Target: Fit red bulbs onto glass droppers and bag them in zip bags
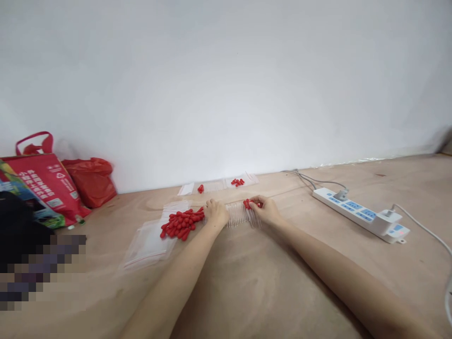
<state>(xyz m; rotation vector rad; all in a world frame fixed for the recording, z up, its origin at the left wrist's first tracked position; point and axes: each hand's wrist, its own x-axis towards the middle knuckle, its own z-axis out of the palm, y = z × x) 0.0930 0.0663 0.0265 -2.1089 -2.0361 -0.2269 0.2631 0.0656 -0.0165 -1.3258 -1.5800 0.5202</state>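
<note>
Nearest us, two bare forearms point(187, 273), cut off at the lower edge, reach across the wooden table point(243, 301) and converge. The left hand point(216, 214) curls its fingers downward; we cannot tell whether it grips anything. The right hand point(266, 210) pinches at red bulbs point(246, 204) at the right end of the clear tubes point(236, 215) lined up between both hands. At far left we see a printed red shopping bag point(45, 183) and a smaller red plastic bag point(92, 181), contents hidden. Left of the left hand, a red heap point(180, 225) lies over clear zip bags point(146, 242). A pixelated patch obscures the near left.
</note>
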